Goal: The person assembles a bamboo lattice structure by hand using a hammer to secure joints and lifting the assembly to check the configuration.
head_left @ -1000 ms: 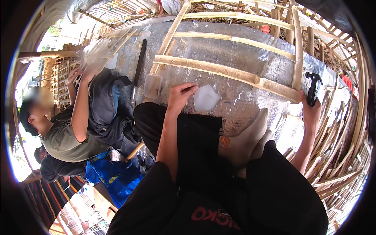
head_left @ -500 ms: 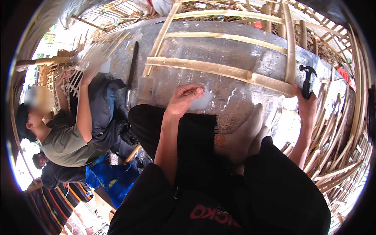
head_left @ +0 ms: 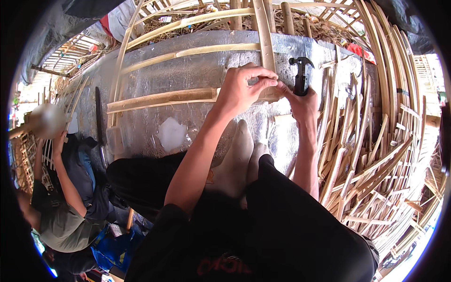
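Note:
My left hand (head_left: 245,88) is pinched, thumb against fingertips, above the right corner of a bamboo frame (head_left: 162,99). Whatever sits in the pinch is too small to make out. Close beside it, my right hand (head_left: 303,104) is closed around the handle of a black claw hammer (head_left: 300,75), whose head points away from me. The tip of my right thumb meets the fingers of my left hand. Beneath the hands, an upright strip (head_left: 265,37) of the frame runs away from me, and the near crosspiece is partly hidden by my left hand.
The frame lies on a silvery sheet (head_left: 141,134). Many split bamboo strips (head_left: 361,164) are piled at my right. At the left lies a long dark blade (head_left: 98,115) near a clear plastic box (head_left: 115,141). A co-worker (head_left: 68,221) sits at far left. My socked feet (head_left: 235,164) rest before me.
My view has turned to the right. My left hand has moved across to the frame's right corner and now meets my right hand, which still holds the hammer.

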A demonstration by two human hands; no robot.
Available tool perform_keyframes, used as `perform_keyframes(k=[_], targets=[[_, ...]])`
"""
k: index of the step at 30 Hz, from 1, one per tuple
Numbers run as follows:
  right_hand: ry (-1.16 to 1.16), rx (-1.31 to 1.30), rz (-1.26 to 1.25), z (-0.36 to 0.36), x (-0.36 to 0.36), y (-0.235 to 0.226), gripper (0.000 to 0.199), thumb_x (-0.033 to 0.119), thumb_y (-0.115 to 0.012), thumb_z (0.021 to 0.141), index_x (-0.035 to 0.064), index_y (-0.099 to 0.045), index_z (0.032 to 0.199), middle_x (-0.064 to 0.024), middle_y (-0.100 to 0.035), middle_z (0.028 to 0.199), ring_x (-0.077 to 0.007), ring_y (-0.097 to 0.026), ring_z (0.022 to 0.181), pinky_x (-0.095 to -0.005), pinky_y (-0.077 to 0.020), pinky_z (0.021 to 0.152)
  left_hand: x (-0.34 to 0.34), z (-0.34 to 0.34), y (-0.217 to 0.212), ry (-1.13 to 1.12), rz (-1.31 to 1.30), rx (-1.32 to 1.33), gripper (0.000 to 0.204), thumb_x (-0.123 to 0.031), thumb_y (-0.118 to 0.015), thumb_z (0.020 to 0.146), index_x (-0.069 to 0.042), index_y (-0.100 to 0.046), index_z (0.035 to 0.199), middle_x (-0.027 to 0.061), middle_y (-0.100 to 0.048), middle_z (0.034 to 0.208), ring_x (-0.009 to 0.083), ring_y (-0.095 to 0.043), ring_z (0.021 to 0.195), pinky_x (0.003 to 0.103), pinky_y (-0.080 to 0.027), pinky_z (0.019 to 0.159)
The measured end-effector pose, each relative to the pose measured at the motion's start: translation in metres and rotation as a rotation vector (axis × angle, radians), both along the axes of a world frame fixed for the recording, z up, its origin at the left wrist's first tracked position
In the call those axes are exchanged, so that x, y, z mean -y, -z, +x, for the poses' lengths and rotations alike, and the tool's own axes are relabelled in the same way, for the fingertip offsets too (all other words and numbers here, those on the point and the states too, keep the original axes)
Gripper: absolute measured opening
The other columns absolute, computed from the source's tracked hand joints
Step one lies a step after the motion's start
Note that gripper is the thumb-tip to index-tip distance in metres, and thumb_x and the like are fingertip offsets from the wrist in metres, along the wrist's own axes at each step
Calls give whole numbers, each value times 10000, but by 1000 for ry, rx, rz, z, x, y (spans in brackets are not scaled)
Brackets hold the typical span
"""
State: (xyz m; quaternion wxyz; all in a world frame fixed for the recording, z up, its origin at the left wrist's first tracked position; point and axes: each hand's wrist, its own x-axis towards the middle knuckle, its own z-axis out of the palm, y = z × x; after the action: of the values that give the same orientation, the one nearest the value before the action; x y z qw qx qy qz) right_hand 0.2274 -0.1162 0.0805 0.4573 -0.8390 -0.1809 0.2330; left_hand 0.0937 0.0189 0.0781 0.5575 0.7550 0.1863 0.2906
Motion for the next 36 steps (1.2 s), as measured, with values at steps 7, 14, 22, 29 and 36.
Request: perform_keyframes(k=[7,14,22,29,36], targets=[[-21,33,28,12,5,27,548,472,-925,668,33,-596,663,6,-571,594,-82,-464,537,-277,-393,486,9,3,21,-11,280,-87,176,-3,-750,815,-72,-762,975,92,-721,869,222,-675,777,338,-543,708],[-31,33,-17,11,4,24,555,497,-918,667,45,-594,662,11,-566,592,-89,-462,535,-275,-387,487,11,5,25,-55,292,-29,174,-15,-760,810,-77,-764,972,82,-726,862,213,-676,763,338,-545,690],[-91,210,-14,6,7,9,525,494,-854,765,31,-608,748,24,-536,598,-72,-444,534,-264,-362,478,10,9,27,-50,327,41,169,-5,-757,803,-78,-766,955,82,-726,850,212,-681,744,328,-546,663],[-156,53,0,-23,31,-56,418,434,-573,1008,55,-565,833,34,-490,618,-37,-413,496,-228,-319,444,8,5,32,-47,297,31,167,-26,-746,813,-68,-768,974,86,-694,851,216,-686,749,336,-539,651],[-223,177,-209,-50,44,-73,324,307,-537,1033,-13,-585,1023,-125,-578,660,-173,-510,545,-355,-424,538,8,5,32,-48,258,70,136,-47,-743,819,-58,-763,953,80,-686,821,224,-669,746,346,-531,670]])
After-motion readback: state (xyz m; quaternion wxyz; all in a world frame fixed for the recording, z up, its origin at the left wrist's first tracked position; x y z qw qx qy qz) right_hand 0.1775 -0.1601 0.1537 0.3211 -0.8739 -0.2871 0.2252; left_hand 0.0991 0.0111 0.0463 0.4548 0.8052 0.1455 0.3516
